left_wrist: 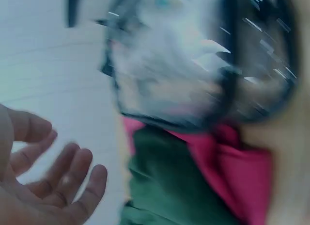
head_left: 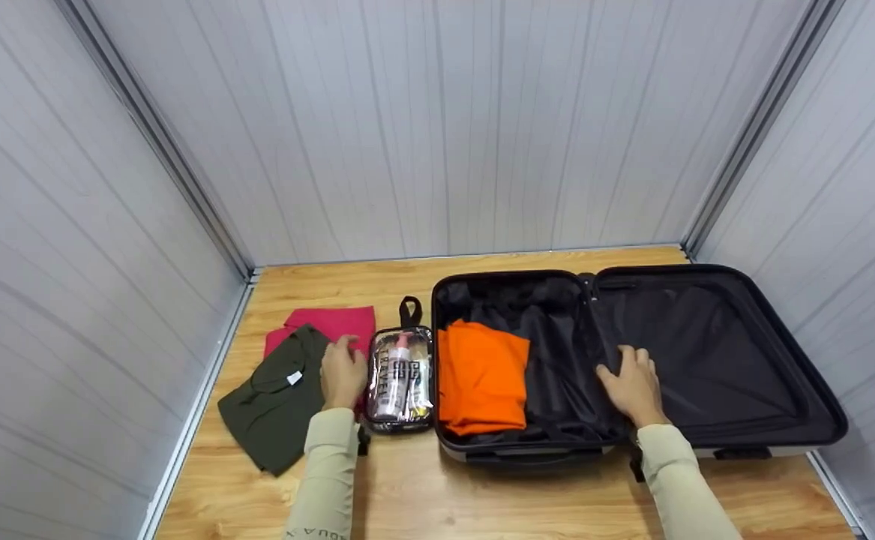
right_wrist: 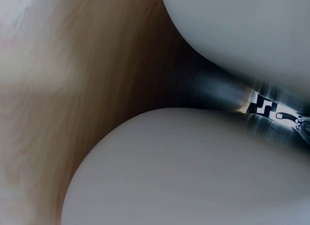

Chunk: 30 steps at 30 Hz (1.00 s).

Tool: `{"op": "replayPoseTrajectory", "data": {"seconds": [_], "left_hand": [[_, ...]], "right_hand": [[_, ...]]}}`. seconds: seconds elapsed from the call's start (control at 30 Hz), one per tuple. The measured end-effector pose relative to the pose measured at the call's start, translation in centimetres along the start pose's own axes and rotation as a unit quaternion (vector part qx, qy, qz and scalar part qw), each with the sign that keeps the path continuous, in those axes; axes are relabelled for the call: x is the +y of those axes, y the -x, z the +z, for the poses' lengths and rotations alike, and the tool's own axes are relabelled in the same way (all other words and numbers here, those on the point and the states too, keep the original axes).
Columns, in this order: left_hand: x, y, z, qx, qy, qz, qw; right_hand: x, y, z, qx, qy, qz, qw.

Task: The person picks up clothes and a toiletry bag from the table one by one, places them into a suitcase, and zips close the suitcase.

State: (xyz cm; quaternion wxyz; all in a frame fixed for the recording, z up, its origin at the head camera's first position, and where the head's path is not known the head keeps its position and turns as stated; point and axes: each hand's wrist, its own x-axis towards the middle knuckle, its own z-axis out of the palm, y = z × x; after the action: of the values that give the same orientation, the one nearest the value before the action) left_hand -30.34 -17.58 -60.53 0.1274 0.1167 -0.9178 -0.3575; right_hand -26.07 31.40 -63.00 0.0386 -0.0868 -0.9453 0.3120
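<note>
My left hand (head_left: 343, 373) hovers over the folded garments with loosely bent fingers and nothing in them. Below it lie a dark green garment (head_left: 268, 405) with a white label and a pink garment (head_left: 351, 321). Just right of this hand is a clear toiletry bag (head_left: 401, 379) with bottles inside; it looks blurred in the left wrist view. A black-lined suitcase (head_left: 557, 360) lies open, with a folded orange garment (head_left: 482, 379) in its left half. My right hand (head_left: 636, 386), fingers relaxed, is over the suitcase near its hinge; whether it touches the lining I cannot tell.
The suitcase's right half (head_left: 714, 360) lies flat beside the right wall. Wooden floor (head_left: 482, 502) extends in front. Pale panel walls (head_left: 437, 127) stand behind and on both sides. Two pale rounded shell surfaces (right_wrist: 169, 171) fill much of the right wrist view.
</note>
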Motion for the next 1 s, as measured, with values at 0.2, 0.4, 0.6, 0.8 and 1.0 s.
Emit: {"op": "replayPoseTrajectory", "data": {"seconds": [0.2, 0.4, 0.6, 0.8, 1.0], "left_hand": [[-3.2, 0.0, 1.1, -0.070, -0.069, -0.049, 0.9939], [-4.6, -0.4, 1.6, -0.127, -0.095, -0.067, 0.9851], [-5.4, -1.5, 1.4, -0.164, -0.104, -0.090, 0.9770], [-6.0, -1.8, 1.4, -0.161, -0.106, -0.084, 0.9776], [-6.5, -2.1, 1.1, -0.144, -0.099, -0.076, 0.9817]], "right_hand": [[-0.1, 0.1, 0.0, 0.006, 0.000, 0.000, 1.000], [-0.2, 0.2, 0.0, 0.006, 0.001, 0.001, 1.000], [-0.2, 0.3, 0.5, 0.016, -0.002, -0.002, 1.000], [-0.3, 0.4, 0.6, 0.015, -0.007, -0.004, 1.000], [-0.5, 0.5, 0.6, -0.002, -0.013, -0.007, 1.000]]}}
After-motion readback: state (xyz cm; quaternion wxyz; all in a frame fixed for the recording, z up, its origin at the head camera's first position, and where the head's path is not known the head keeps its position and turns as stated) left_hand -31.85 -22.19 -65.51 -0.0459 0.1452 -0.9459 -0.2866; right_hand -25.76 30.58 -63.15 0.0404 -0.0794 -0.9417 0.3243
